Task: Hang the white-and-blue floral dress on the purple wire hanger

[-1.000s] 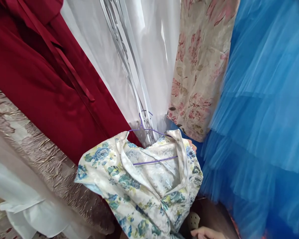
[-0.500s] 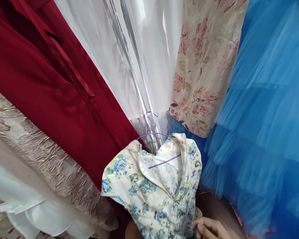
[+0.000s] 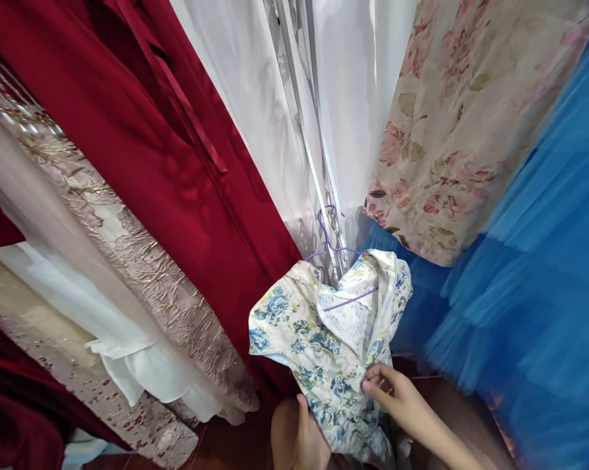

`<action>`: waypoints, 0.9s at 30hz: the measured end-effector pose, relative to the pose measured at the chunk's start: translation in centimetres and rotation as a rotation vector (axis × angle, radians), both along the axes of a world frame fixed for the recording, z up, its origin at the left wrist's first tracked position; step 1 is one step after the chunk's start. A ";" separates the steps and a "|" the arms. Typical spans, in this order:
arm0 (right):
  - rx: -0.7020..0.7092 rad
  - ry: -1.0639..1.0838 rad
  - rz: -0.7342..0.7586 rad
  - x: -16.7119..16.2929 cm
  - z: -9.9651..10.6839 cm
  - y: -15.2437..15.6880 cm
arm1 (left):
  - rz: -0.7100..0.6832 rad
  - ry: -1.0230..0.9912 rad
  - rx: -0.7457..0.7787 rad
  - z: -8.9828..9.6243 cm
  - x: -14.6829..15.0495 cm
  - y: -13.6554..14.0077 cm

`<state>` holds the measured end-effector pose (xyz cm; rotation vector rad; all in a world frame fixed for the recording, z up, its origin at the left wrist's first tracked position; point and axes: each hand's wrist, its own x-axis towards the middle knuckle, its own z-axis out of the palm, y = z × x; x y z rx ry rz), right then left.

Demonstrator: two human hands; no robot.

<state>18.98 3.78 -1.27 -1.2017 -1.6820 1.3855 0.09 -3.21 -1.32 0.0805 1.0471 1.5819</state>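
Observation:
A white floral dress (image 3: pixel 336 356) with blue flowers, short sleeves and a V-shaped neck hangs on a purple wire hanger (image 3: pixel 326 247). The hanger's hook is at a pale metal stand (image 3: pixel 308 124). My right hand (image 3: pixel 392 391) pinches the front of the dress just below the point of the neckline, thumb and forefinger together. At the dress's lower left side is my left hand (image 3: pixel 308 438), its thumb up along the edge; its other fingers are mostly hidden. The bottom of the dress bunches up near the lower picture edge.
Long clothes hang all around: a red garment (image 3: pixel 177 150) and a textured beige one (image 3: pixel 142 251) to the left, white fabric (image 3: pixel 236 65) behind, a pink-flowered beige piece (image 3: pixel 441 137) and blue tiered tulle (image 3: pixel 534 294) to the right. Dark reddish floor (image 3: pixel 221 444) shows below.
The view has swung left, so everything sits further right. My right hand has moved up the dress to below the neckline. My left hand has come into view at its left side.

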 end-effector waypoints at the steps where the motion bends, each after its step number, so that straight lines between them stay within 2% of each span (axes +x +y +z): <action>1: 0.026 -0.016 0.001 -0.6 0.1 0.3 | -0.034 -0.015 -0.001 -0.2 0.0 -0.2; 5: 0.108 -0.018 -0.002 -1.7 0.5 1.0 | -0.129 0.049 0.017 0.1 0.0 -0.7; 10: 0.064 0.057 0.015 -1.3 0.4 0.8 | -0.051 0.395 -0.050 0.6 -0.2 0.0; 13: 0.039 0.076 0.004 -0.9 0.4 0.3 | 0.132 0.757 -0.026 -0.8 -0.2 0.8; 16: 0.017 0.097 0.007 -0.6 0.6 -0.4 | 0.433 1.204 0.124 -2.0 0.4 1.0; 17: 0.010 0.107 0.011 -0.5 0.8 -0.6 | 0.466 1.349 0.198 -2.0 0.8 0.9; 18: 0.001 0.119 0.016 -0.5 1.0 -0.9 | 0.429 1.480 0.280 -1.8 1.2 0.8; 21: -0.018 0.160 0.029 -0.3 1.8 -1.8 | 0.102 1.708 0.515 -0.4 2.7 0.8; 23: -0.018 0.177 0.030 -0.2 2.3 -2.3 | -0.057 1.732 0.588 0.5 3.5 1.0; 27: -0.005 0.167 0.008 0.4 3.1 -2.7 | -0.186 1.684 0.650 1.1 4.3 1.9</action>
